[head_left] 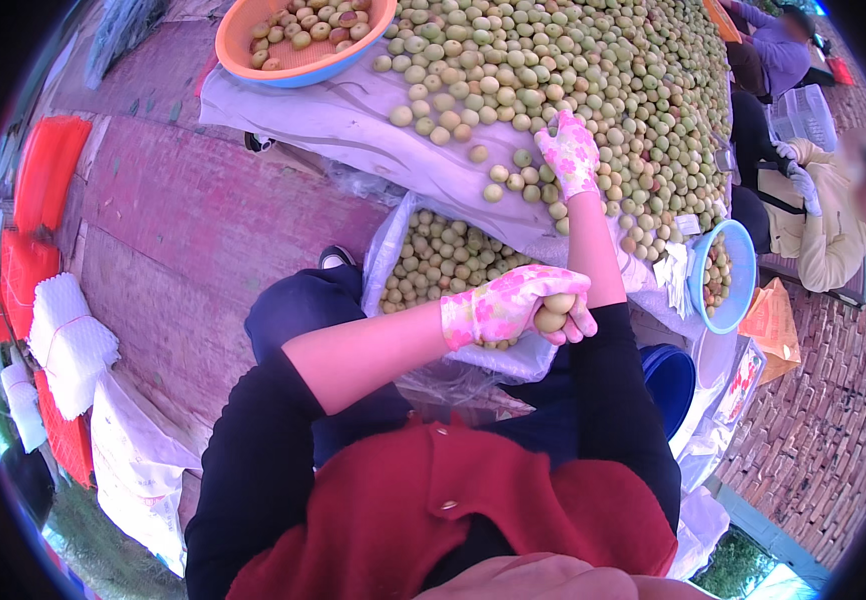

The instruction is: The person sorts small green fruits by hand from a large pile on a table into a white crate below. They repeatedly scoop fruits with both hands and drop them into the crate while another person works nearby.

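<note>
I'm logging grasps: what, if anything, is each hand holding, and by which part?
The left hand holds round fruits, at least two, by their sides. Whether the right hand, at the fruit pile, holds any cannot be told.

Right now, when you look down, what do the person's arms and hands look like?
The left hand and right hand wear matching gloves, pale with pink flowers all over, ending around the wrists. Long black sleeves cover the upper arms and stop short of the gloves, so part of each forearm is bare.
</note>
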The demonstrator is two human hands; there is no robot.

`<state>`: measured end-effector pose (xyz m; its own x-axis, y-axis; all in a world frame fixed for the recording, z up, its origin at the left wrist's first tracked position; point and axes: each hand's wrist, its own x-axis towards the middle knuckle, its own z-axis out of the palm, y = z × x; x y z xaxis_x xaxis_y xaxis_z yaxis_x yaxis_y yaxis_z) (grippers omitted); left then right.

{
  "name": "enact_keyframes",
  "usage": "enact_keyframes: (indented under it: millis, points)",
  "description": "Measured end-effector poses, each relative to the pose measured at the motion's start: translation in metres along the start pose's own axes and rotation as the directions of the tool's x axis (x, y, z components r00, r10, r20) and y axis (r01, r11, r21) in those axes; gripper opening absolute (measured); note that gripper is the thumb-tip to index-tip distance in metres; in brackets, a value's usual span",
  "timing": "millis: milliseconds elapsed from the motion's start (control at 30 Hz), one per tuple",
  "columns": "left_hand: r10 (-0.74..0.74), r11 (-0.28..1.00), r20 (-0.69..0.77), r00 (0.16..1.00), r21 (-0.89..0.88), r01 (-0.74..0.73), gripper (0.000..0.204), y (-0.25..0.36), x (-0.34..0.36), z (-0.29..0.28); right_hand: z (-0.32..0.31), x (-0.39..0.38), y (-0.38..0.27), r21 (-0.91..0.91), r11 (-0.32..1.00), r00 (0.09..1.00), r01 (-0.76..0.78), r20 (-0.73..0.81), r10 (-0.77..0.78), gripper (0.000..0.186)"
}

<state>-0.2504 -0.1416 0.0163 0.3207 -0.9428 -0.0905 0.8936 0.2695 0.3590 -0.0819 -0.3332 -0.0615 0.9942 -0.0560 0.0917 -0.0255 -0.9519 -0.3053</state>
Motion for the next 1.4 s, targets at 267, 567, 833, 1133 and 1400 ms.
enact_keyframes:
  millis: [267,567,833,1133,1400]
  points:
    - [-0.007,1.0,-0.01,1.0,0.007,0.007,0.037,0.0,0.001,-0.002,0.035,-0.01,-0.091,0.188,0.859,0.879,0.476,-0.08,-0.47,0.026]
    - [0.017,0.999,0.006,1.0,0.038,-0.018,0.038,0.005,-0.002,0.0,0.026,0.006,-0.118,0.159,0.964,0.951,0.212,0.192,-0.24,0.033]
    - [0.069,0.996,0.02,0.997,0.047,-0.07,0.037,0.009,-0.006,0.0,0.058,0.003,-0.152,-0.095,0.892,0.884,0.442,0.218,-0.414,0.02]
    - [0.075,0.992,0.062,0.995,-0.103,-0.069,0.034,0.009,-0.006,0.005,0.0,-0.043,-0.067,0.864,0.436,0.961,-0.253,0.276,0.011,0.034]
    - [0.0,1.0,0.004,1.0,-0.031,0.0,0.033,-0.005,-0.003,0.009,-0.064,-0.271,0.16,0.593,-0.735,0.64,0.329,0.432,0.636,0.041]
